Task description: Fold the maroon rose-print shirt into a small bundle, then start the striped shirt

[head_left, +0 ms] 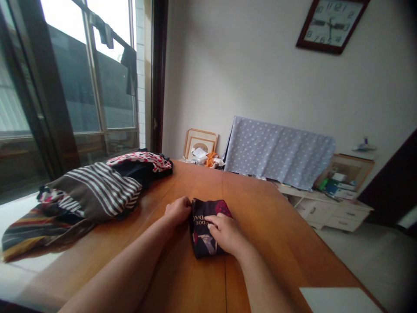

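Observation:
A small folded dark garment [203, 237] with red patches and white lettering lies on the wooden table [267, 217] in front of me. My right hand [224, 232] rests flat on top of it, fingers stretched towards the lettering. My left hand [178, 209] is at the garment's left edge, fingers curled against the fabric; whether it grips the edge is hidden.
A heap of clothes [94, 191], striped brown and white, red-dotted and multicoloured, lies on the table's left. A white sheet [339, 300] sits at the near right corner. Behind the table: a dotted grey cloth [276, 150], picture frames [199, 141], a low white cabinet [325, 208], a window at left.

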Available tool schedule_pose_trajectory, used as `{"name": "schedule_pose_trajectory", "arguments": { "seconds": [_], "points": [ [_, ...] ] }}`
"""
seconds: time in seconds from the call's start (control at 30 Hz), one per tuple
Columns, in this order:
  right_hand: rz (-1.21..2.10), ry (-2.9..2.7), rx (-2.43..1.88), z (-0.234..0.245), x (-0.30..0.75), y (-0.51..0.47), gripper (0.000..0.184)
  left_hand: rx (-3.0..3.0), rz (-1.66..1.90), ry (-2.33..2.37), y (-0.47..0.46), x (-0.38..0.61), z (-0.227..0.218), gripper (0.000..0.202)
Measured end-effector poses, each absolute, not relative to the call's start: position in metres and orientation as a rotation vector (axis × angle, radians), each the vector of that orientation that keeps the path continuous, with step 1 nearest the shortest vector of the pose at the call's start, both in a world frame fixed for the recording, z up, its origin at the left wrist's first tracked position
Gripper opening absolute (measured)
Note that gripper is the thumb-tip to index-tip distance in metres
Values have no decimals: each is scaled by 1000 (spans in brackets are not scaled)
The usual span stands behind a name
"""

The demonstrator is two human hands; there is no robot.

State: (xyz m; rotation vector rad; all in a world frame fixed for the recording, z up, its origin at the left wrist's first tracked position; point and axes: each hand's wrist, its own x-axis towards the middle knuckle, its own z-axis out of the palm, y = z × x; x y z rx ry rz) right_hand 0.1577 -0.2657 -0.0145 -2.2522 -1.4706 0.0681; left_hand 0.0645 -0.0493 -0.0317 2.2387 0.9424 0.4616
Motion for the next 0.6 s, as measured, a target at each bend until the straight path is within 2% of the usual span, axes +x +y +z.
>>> {"name": "schedule_pose_trajectory", "arguments": {
  "seconds": [0.2,0.43,0.6],
  "points": [
    [-26,-1537,-2304,-10,152,-267,38,2217,458,950,-49,62,-31,17],
    [-24,-1561,-2294,-9,151,-268,39,2161,446,907,-54,63,-27,38],
    [-25,-1582,-2292,-8,151,-268,40,2175,495,918,-57,68,-31,23]
  ]
}}
